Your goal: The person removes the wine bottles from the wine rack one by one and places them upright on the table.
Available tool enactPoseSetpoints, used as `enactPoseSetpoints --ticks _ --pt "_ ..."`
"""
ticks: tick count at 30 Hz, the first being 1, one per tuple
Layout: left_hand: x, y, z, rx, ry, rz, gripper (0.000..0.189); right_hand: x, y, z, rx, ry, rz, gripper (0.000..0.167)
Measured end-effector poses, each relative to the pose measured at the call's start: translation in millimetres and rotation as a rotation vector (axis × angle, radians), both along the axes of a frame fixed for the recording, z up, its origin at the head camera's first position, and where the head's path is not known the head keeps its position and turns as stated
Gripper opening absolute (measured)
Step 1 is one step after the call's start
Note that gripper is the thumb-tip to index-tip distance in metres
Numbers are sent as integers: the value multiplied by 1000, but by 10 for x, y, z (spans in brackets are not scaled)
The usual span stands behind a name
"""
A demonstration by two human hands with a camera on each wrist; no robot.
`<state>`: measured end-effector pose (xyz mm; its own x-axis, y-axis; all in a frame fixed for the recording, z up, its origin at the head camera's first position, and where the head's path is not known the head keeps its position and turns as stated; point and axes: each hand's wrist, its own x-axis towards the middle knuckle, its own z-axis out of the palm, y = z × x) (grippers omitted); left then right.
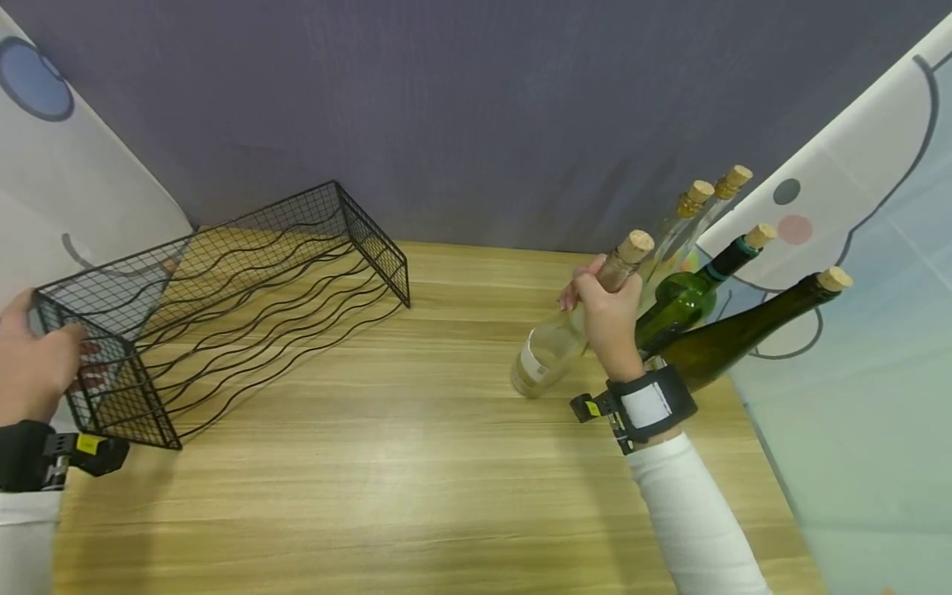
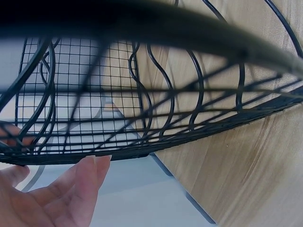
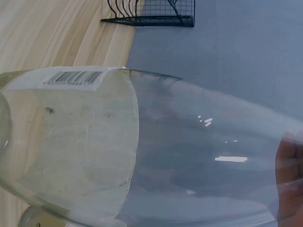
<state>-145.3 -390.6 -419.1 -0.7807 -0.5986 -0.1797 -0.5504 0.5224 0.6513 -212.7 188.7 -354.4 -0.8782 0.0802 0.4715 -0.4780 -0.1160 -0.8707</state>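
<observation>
At the left, my left hand point(image 1: 33, 364) holds the end wall of a black wire wine rack point(image 1: 375, 248) with wavy bars. The left wrist view shows fingers point(image 2: 87, 184) against the mesh, with part of the hand behind it. My right hand point(image 1: 610, 318) grips a clear, cork-stoppered glass bottle point(image 1: 550, 351) around its neck. A white barcode label point(image 3: 78, 78) is on this bottle in the right wrist view. Whether its base touches the table cannot be told. Close to the right hand stand a green bottle point(image 1: 684, 299) and a dark olive bottle point(image 1: 714, 351), both corked.
Two more clear bottles with corks point(image 1: 699, 194) stand behind the right hand, partly hidden. The wooden table point(image 1: 387, 463) lies between rack and bottles. A grey panel point(image 1: 461, 124) rises along the back edge, with printed white sheets point(image 1: 870, 397) at the sides.
</observation>
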Motion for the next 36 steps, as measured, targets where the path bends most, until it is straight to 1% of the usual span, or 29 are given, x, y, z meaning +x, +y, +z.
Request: enactPoseSetpoints --ticks 3,6,11,13,16,18,20,23,28,32,36 --pt "7 0 2 -11 -1 9 71 0 55 5 7 1 -16 22" --pt "13 0 -6 14 13 5 71 -3 110 2 5 7 -35 22" --pt "18 8 -12 41 30 -5 73 -26 199 -1 3 42 -61 24" --pt "16 7 -8 28 26 -6 73 -36 233 0 0 52 -65 24" --pt "10 19 4 -5 27 14 71 -50 287 0 -2 53 -85 25" --pt "5 22 8 -33 25 29 70 -54 325 2 -6 39 -102 25" --pt "2 30 9 -42 30 45 70 -57 364 7 -21 25 -116 25" --pt "0 31 7 -52 24 50 69 -61 420 21 -51 8 -124 26" --pt "1 41 18 -60 22 49 69 -91 509 34 -60 -7 -154 27" --pt "2 36 17 -55 22 44 69 -124 568 24 -47 1 -175 26" --pt "3 15 3 -43 12 31 69 -140 617 23 -55 13 -177 25"
